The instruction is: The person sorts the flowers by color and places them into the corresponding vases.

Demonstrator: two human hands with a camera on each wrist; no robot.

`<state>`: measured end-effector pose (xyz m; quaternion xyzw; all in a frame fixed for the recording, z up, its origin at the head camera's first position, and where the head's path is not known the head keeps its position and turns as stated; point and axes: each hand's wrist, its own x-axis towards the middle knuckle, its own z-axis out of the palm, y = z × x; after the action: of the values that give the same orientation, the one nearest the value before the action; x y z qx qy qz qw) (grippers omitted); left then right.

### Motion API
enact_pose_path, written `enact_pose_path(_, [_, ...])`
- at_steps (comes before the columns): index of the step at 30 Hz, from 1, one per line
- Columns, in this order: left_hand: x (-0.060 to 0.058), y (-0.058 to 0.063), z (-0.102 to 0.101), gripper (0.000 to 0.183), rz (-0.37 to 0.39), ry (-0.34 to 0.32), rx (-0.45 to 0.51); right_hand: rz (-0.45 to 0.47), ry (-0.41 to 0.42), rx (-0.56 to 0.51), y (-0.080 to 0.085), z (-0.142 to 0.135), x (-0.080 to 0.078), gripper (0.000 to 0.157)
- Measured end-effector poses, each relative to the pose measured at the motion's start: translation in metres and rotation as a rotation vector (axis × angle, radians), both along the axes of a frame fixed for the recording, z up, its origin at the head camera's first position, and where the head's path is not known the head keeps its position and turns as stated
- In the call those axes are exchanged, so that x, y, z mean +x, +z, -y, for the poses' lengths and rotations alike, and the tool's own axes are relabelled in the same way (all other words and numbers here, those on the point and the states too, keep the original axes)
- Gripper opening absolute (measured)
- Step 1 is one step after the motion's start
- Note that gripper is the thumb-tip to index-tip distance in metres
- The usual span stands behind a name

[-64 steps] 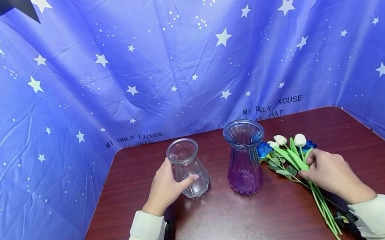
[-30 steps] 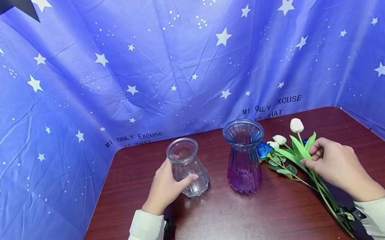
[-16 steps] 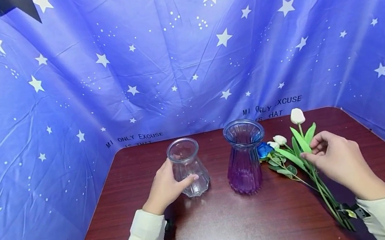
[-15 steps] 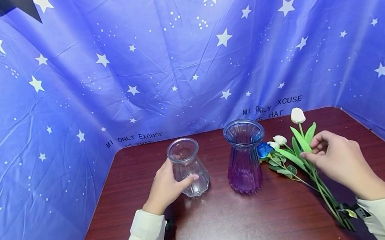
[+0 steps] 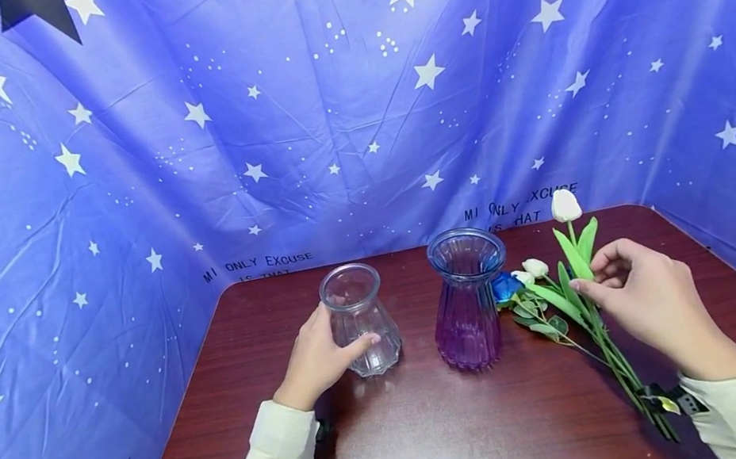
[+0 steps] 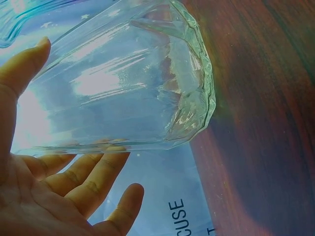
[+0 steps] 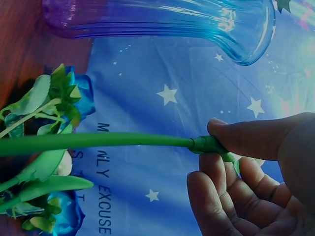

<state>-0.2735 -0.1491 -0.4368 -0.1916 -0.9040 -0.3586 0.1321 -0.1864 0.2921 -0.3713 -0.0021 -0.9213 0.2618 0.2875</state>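
My left hand (image 5: 310, 363) holds a clear glass vase (image 5: 383, 323) that stands upright on the table, thumb across its front. In the left wrist view, fingertips touch one side of the vase (image 6: 118, 78) and the thumb lies near the other. My right hand (image 5: 658, 304) pinches a white tulip (image 5: 565, 206) between thumb and fingers, just below its green leaves. The right wrist view shows the pinched stem (image 7: 123, 140) close up. Beneath it lie the other flowers: a white tulip (image 5: 535, 268), a blue flower (image 5: 507, 286) and leafy sprigs (image 5: 533, 316).
Between the hands stands a tall ribbed vase (image 5: 468, 326), purple below and blue at its rim. The dark red wooden table (image 5: 431, 444) ends at a blue star-patterned curtain (image 5: 322, 124), which hangs at the back and both sides.
My right hand has drawn one white tulip up from the bunch, its bloom now higher than the others. The left hand and both vases have stayed in place.
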Motion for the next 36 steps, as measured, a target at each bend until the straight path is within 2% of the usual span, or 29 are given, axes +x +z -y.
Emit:
enact_pose_path(9, [0.000,0.001,0.000,0.087,-0.014,0.001,-0.001,-0.078,0.004,-0.028,0.009,0.007,0.001,0.031])
enact_pose_path(18, [0.001,0.002,0.000,0.086,-0.021,0.009,-0.019,-0.148,0.025,-0.104,0.017,0.018,0.004,0.032])
enact_pose_path(29, [0.001,0.002,0.000,0.085,-0.024,0.011,-0.025,-0.188,0.041,-0.184,0.026,0.028,0.006,0.035])
enact_pose_path(36, [0.001,0.001,0.000,0.085,-0.020,0.011,-0.030,-0.189,0.097,-0.251,0.030,0.032,0.008,0.047])
